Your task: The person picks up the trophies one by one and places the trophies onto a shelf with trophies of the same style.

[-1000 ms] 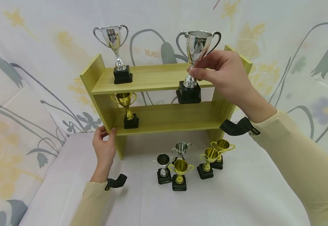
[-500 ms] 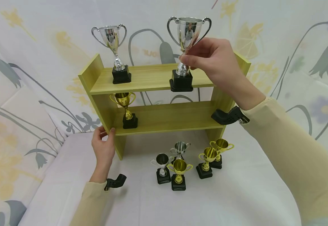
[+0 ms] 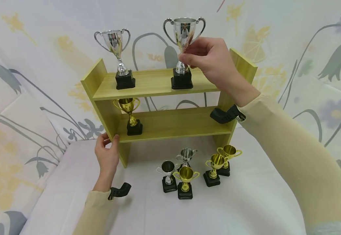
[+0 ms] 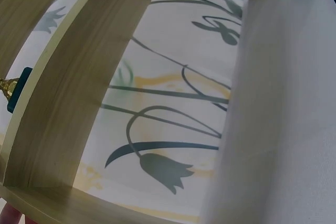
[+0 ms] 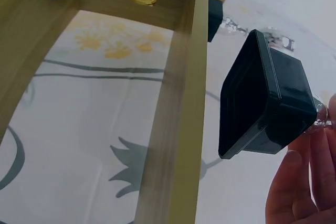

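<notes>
My right hand (image 3: pixel 212 62) pinches a large silver trophy cup (image 3: pixel 184 31) by its stem. The cup is upright, its black base (image 5: pixel 268 98) close over the top board of the wooden shelf (image 3: pixel 170 129). Another silver trophy cup (image 3: pixel 113 42) stands at the left end of that board. Below it, a gold trophy cup (image 3: pixel 127 106) stands on the lower board. My left hand (image 3: pixel 107 156) grips the shelf's left side panel at its lower part, thumb at the front edge. In the left wrist view, only a bit of finger (image 4: pixel 9 214) shows at the corner.
On the white-covered table (image 3: pixel 147 215) in front of the shelf stand several small cups. A silver cup (image 3: pixel 168 168), another silver cup (image 3: pixel 186 153) and a gold cup (image 3: pixel 186 174) are grouped near the middle. Two gold cups, one in front (image 3: pixel 216 161), stand to the right.
My right hand has carried the silver trophy cup left and up from in front of the shelf, then over the top board. My left hand stays on the side panel.
</notes>
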`<action>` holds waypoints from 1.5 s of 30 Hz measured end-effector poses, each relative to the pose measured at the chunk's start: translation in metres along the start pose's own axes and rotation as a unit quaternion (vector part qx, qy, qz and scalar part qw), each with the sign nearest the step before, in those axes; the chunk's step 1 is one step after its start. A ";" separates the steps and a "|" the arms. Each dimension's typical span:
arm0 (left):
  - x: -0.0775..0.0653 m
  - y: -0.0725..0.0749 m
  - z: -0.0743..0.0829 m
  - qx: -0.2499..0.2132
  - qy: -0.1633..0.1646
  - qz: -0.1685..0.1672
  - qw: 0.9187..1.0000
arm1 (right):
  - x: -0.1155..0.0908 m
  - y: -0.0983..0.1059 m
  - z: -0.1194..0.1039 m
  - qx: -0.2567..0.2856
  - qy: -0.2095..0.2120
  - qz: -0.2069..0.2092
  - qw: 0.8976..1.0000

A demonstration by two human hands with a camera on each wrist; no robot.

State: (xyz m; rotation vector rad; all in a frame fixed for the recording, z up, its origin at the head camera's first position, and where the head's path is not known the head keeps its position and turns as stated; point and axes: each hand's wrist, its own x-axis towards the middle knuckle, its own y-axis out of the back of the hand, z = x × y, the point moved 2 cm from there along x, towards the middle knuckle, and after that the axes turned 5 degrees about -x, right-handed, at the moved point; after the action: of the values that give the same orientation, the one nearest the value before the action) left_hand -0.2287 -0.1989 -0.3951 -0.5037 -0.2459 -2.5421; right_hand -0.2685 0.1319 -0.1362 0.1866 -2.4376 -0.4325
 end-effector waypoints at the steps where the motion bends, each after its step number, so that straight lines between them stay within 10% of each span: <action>1: 0.000 0.000 0.000 -0.001 0.001 0.000 1.000 | 0.002 -0.001 0.001 0.003 -0.002 -0.001 1.000; 45: -0.003 0.000 0.000 0.010 -0.003 0.005 1.000 | 0.033 -0.037 0.026 0.015 -0.071 -0.029 0.997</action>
State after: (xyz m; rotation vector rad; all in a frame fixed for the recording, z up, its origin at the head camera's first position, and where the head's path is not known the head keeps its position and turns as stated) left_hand -0.2265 -0.1973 -0.3960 -0.5045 -0.2693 -2.5267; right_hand -0.3096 0.0963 -0.1488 0.2480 -2.5850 -0.4477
